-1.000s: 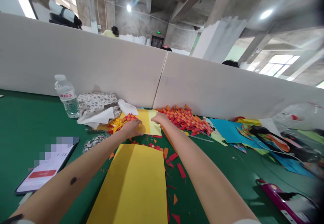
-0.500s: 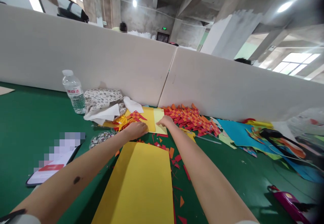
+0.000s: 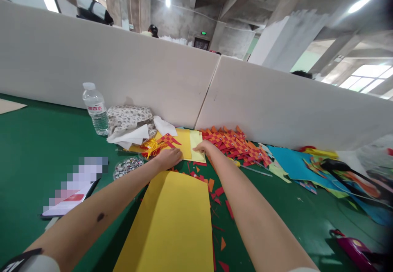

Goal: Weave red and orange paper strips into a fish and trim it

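Observation:
My left hand (image 3: 170,158) rests with curled fingers at the lower edge of a yellow sheet (image 3: 186,144); what its fingertips grip, if anything, is hidden. My right hand (image 3: 205,146) is closed, its fingertips at a pale yellow sheet (image 3: 196,141) that shows beside the yellow one. A red-and-orange woven paper fish (image 3: 168,139) lies on the yellow sheet, just above my left hand. Right of my right hand is a heap of similar woven fish (image 3: 235,143). Closer to me, a large yellow board (image 3: 172,223) lies between my forearms.
Left are a phone (image 3: 75,190), a water bottle (image 3: 95,110), a patterned cloth pouch (image 3: 130,118) and a pile of small round pieces (image 3: 127,166). Paper scraps (image 3: 219,191) litter the green table. Right lie blue sheets (image 3: 288,161) and a purple tool (image 3: 356,249). A white partition (image 3: 153,79) stands behind.
The view has shifted slightly, so everything sits a little further right in the picture. Both hands stay at the sheets, with little visible movement.

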The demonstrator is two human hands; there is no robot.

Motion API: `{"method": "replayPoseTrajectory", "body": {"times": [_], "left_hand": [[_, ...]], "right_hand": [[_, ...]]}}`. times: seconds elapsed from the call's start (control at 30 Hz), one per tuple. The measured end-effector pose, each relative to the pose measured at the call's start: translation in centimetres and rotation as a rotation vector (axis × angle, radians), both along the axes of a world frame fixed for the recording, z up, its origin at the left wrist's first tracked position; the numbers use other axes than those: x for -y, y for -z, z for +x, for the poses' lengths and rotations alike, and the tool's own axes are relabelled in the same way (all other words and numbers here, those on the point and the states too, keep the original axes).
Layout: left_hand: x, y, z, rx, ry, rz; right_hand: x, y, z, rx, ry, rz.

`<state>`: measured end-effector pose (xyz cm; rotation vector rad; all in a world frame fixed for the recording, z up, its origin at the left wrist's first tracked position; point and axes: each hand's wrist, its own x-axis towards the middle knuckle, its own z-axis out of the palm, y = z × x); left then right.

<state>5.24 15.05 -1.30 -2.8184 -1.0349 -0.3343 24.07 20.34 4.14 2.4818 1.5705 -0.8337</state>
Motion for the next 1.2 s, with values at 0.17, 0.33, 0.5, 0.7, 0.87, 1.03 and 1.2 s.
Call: {"method": "replayPoseTrajectory", "body": {"times": [0.17, 0.33, 0.5, 0.7, 0.87, 1.03, 1.2], "left_hand": [[0.2, 0.3, 0.0, 0.046, -0.085, -0.032], [0.7, -0.1, 0.0, 0.095, -0.181, -0.089], [0.8, -0.2, 0.1, 0.154, -0.223, -0.157], [1.2, -1.2, 0.5, 0.326, -0.25, -0.227], [2.4, -3.2, -1.5, 0.614, -0.366, -0.231], [6.4, -3.5, -6.6, 0.864, -0.51, -0.289], [12.3, -3.1, -7.9, 1.011, -0.387, -0.471]], "right_hand": [[1.0, -3.1, 0.5, -0.151, -0.022, 0.127], [2.6, -6.9, 1.2, -0.154, -0.036, 0.254], [4.8, -12.3, 3.2, 0.03, -0.066, 0.489], [9.7, -20.7, 3.2, 0.428, -0.239, 0.97], [17.8, -15.7, -1.1, 0.733, -0.861, 0.915], [24.2, -3.8, -3.4, 0.516, -1.19, 0.707], [25.9, 0.3, -3.6, 0.205, -1.137, 0.884]]}}
